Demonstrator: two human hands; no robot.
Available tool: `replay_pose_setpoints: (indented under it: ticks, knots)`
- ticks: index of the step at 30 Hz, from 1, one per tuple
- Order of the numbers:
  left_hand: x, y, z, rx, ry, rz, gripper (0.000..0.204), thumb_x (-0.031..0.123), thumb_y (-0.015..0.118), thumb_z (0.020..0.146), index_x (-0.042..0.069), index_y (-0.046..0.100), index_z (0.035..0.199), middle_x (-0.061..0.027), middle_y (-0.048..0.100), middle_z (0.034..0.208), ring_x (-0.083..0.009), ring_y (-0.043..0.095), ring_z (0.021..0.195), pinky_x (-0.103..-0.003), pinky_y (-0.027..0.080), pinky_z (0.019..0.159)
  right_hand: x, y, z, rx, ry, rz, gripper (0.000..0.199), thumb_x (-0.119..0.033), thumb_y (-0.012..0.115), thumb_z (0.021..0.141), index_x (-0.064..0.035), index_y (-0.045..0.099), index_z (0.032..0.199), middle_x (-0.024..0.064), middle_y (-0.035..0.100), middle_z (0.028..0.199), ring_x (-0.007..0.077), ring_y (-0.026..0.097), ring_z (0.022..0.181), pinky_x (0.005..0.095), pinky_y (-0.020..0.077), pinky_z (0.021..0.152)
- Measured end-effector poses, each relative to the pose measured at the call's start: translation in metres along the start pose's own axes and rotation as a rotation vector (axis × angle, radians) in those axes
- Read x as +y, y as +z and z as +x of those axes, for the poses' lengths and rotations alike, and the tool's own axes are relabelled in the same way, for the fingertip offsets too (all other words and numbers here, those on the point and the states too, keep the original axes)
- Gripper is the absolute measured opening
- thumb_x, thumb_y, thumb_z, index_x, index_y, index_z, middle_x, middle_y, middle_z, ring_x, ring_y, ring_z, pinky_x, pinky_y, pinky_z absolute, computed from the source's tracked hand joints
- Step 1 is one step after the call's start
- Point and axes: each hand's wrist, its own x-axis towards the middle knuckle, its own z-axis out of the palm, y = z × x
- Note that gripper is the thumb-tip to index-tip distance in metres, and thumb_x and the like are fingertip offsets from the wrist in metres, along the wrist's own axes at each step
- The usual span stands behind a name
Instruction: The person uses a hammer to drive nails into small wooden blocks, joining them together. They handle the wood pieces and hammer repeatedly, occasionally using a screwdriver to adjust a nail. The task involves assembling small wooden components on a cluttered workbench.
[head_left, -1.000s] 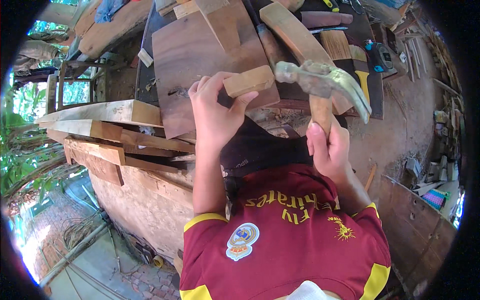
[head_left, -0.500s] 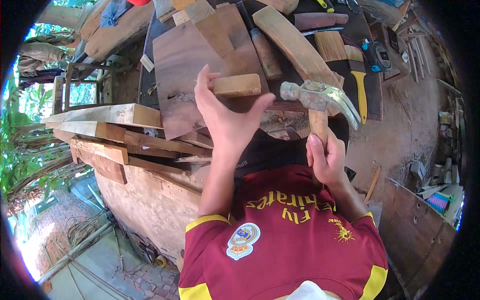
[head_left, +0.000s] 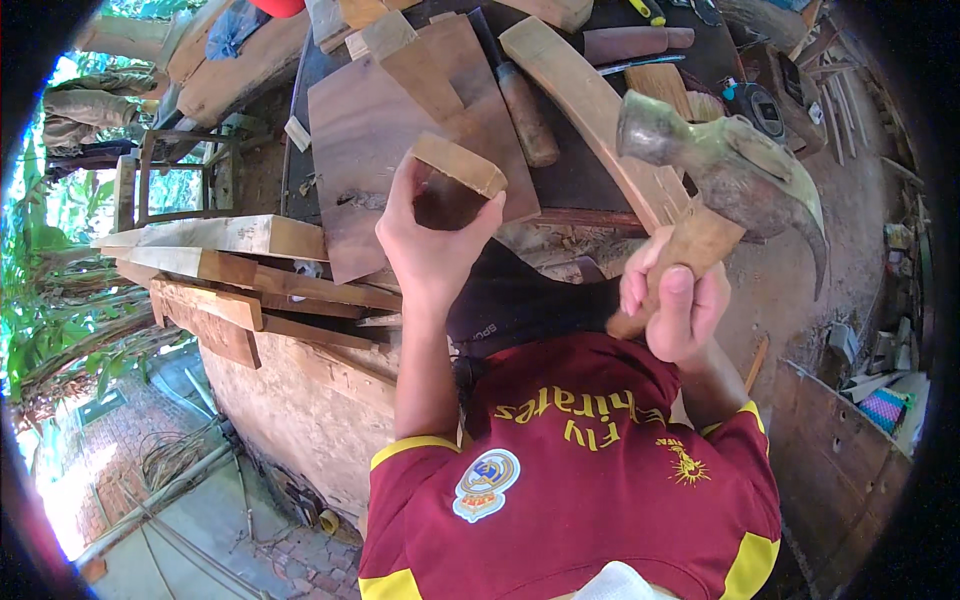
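My left hand (head_left: pixel 432 240) grips a small pale wooden block (head_left: pixel 458 168), held tilted over a dark brown board (head_left: pixel 385 130) on the workbench. My right hand (head_left: pixel 675 295) is closed around the wooden handle of a claw hammer (head_left: pixel 735 170). The hammer's worn metal head is raised to the right of the block, its claw curving down to the right. My red and yellow shirt fills the lower middle of the view.
A long pale curved plank (head_left: pixel 590 110) and a round wooden handle (head_left: pixel 525 115) lie on the bench beyond the block. Stacked planks (head_left: pixel 220 270) jut out at the left. Tools and scraps line the right side (head_left: pixel 880 360). Brick ground (head_left: pixel 120 470) lies far below at left.
The hammer has swung up and closer to the camera, with my right hand lifting. My left hand has tilted the wooden block and shifted it slightly left over the dark board.
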Motion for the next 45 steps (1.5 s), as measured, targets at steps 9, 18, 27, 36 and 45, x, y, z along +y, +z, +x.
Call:
replay_pose_setpoints:
  ticks: [9, 18, 27, 36, 45]
  knots:
    - [0.004, -0.004, 0.003, -0.046, -0.067, -0.043, 0.061, 0.013, 0.086, 0.064, -0.005, 0.062, 0.117, -0.0133, 0.071, 0.1, -0.016, 0.067, 0.089, -0.031, 0.053, 0.082, -0.006, 0.005, 0.005, -0.066, 0.182, -0.355, 0.018, -0.017, 0.058, 0.097, 0.001, 0.057, 0.098, 0.0095, 0.055, 0.063, 0.0202, 0.057, 0.052, 0.0343, 0.0434, 0.051]
    - [-0.011, -0.003, 0.006, -0.072, -0.034, -0.045, 0.069, 0.013, 0.087, 0.063, -0.013, 0.059, 0.12, -0.0199, 0.07, 0.106, -0.0209, 0.068, 0.101, -0.033, 0.051, 0.09, -0.014, 0.013, 0.02, -0.134, 0.17, -0.441, 0.024, -0.019, 0.058, 0.099, 0.0012, 0.054, 0.087, 0.0093, 0.051, 0.061, 0.0171, 0.053, 0.051, 0.0345, 0.0405, 0.05]
    - [-0.01, -0.002, 0.01, -0.094, 0.006, -0.072, 0.069, 0.011, 0.087, 0.063, -0.012, 0.059, 0.122, -0.0196, 0.07, 0.108, -0.0199, 0.067, 0.102, -0.032, 0.05, 0.092, -0.009, 0.02, 0.013, 0.179, 0.083, 0.004, 0.031, -0.024, 0.046, 0.105, -0.0024, 0.051, 0.083, -0.0002, 0.051, 0.06, 0.0072, 0.046, 0.048, 0.0233, 0.0369, 0.046]
    - [-0.007, -0.01, 0.017, -0.234, 0.078, -0.127, 0.072, 0.008, 0.084, 0.065, -0.008, 0.055, 0.129, -0.0176, 0.07, 0.108, -0.0213, 0.067, 0.102, -0.034, 0.05, 0.092, -0.011, -0.001, 0.016, -0.077, 0.43, -0.198, 0.032, -0.028, 0.056, 0.101, 0.0002, 0.056, 0.086, 0.0029, 0.052, 0.058, 0.0094, 0.048, 0.053, 0.0287, 0.0375, 0.05]
    - [0.006, 0.015, -0.004, 0.077, 0.223, 0.184, 0.083, 0.013, 0.082, 0.069, -0.006, 0.042, 0.14, -0.0226, 0.062, 0.121, -0.035, 0.06, 0.112, -0.042, 0.047, 0.097, 0.011, 0.01, -0.013, -0.005, 0.52, 0.006, 0.027, -0.025, 0.051, 0.103, -0.0046, 0.052, 0.086, -0.0039, 0.05, 0.056, 0.0042, 0.045, 0.043, 0.0221, 0.0345, 0.041]
